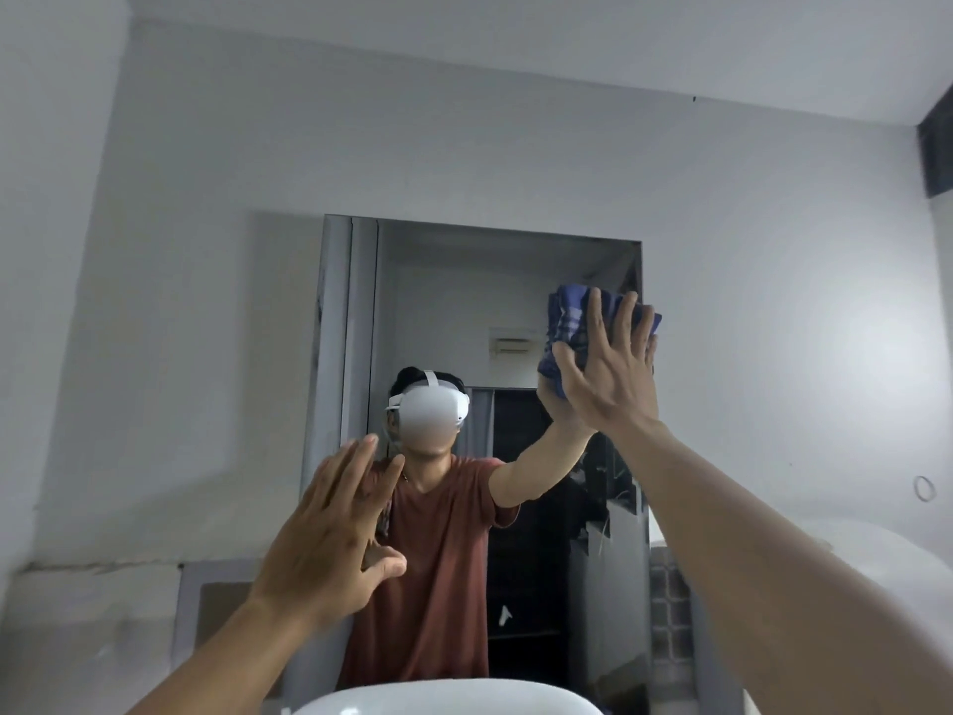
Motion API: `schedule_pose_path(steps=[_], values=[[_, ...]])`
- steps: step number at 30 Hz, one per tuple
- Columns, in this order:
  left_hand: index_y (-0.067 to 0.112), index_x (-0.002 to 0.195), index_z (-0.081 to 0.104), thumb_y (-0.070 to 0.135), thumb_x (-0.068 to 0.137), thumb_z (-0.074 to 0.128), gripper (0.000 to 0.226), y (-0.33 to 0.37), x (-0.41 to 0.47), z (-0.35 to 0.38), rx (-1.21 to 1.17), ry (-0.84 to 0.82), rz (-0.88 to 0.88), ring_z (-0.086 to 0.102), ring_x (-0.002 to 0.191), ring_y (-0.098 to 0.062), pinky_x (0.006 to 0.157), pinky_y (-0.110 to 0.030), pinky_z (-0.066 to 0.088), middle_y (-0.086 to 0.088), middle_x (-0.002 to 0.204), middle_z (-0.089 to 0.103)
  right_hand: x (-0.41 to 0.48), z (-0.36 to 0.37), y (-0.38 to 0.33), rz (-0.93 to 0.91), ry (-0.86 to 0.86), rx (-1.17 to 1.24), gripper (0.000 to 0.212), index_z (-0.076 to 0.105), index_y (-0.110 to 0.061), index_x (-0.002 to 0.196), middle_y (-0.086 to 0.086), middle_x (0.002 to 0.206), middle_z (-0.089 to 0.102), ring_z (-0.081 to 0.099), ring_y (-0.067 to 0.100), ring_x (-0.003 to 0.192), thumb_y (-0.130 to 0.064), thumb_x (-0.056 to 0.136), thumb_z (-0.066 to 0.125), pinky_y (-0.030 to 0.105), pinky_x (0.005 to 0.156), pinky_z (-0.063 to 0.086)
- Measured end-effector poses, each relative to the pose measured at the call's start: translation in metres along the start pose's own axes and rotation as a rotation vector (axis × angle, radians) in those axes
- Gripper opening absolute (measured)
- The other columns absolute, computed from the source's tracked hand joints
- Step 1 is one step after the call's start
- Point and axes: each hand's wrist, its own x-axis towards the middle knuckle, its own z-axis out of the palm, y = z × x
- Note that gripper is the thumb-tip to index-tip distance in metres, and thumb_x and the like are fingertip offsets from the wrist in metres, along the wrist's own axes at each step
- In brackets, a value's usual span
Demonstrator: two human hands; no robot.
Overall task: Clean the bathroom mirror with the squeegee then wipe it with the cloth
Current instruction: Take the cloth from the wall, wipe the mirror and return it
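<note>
The bathroom mirror (438, 312) hangs on the white wall straight ahead. My right hand (611, 371) is flat, fingers spread, pressing a crumpled blue cloth (570, 322) against the glass near the mirror's upper right edge. My left hand (330, 528) is raised in front of the mirror's lower left part, fingers apart, holding nothing; whether it touches the glass is unclear. The mirror reflects a person in a red-brown shirt wearing a white headset. No squeegee is in view.
The rim of a white sink (443, 699) shows at the bottom centre below the mirror. A white curved object (887, 554) sits at the lower right. Grey tiles (668, 611) flank the mirror's lower right side.
</note>
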Motion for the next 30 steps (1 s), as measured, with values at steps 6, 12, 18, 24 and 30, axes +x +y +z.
schedule_pose_path(steps=[6, 12, 18, 24, 30], values=[[0.011, 0.158, 0.024, 0.064, 0.087, 0.047, 0.092, 0.012, -0.034, 0.003, -0.009, 0.096, -0.014, 0.015, 0.154, -0.035, 0.122, -0.046, 0.025, -0.019, 0.166, 0.017, -0.036, 0.017, -0.011, 0.100, 0.013, 0.017, 0.071, -0.005, -0.032, 0.161, 0.012, 0.169, -0.012, -0.019, 0.032, 0.154, -0.062, 0.102, 0.022, 0.052, 0.125, -0.007], [0.013, 0.155, 0.035, 0.065, 0.053, 0.085, 0.125, 0.008, -0.081, 0.029, -0.015, -0.073, 0.014, 0.028, 0.150, -0.034, 0.123, -0.035, 0.026, -0.015, 0.165, 0.023, -0.038, 0.022, -0.043, 0.069, 0.032, 0.004, 0.069, -0.003, -0.026, 0.162, 0.017, 0.168, -0.008, -0.016, 0.037, 0.153, -0.056, 0.104, 0.021, 0.057, 0.124, -0.005], [0.015, 0.155, 0.037, 0.064, 0.059, 0.080, 0.116, 0.010, -0.082, 0.026, -0.017, -0.105, 0.004, 0.025, 0.150, -0.033, 0.108, -0.033, 0.039, -0.015, 0.165, 0.024, -0.030, 0.030, -0.101, -0.103, 0.005, -0.022, 0.072, 0.002, -0.021, 0.162, 0.019, 0.168, -0.004, -0.012, 0.040, 0.154, -0.055, 0.103, 0.024, 0.059, 0.124, -0.002], [0.015, 0.156, 0.034, 0.067, 0.069, 0.067, 0.106, 0.010, -0.083, 0.025, 0.040, -0.092, 0.023, 0.021, 0.152, -0.034, 0.120, -0.039, 0.031, -0.016, 0.165, 0.023, -0.017, 0.040, -0.166, -0.234, -0.019, 0.014, 0.069, 0.013, -0.016, 0.160, 0.019, 0.168, -0.002, -0.009, 0.040, 0.154, -0.051, 0.104, 0.030, 0.060, 0.123, -0.001], [0.017, 0.159, 0.023, 0.052, 0.070, 0.070, 0.106, 0.008, -0.086, 0.019, -0.034, -0.051, 0.000, 0.013, 0.154, -0.027, 0.113, -0.023, 0.036, -0.011, 0.168, 0.014, -0.015, 0.050, -0.205, -0.469, -0.065, -0.037, 0.067, 0.010, -0.020, 0.161, 0.015, 0.169, 0.001, -0.008, 0.039, 0.154, -0.052, 0.105, 0.025, 0.059, 0.124, -0.001]])
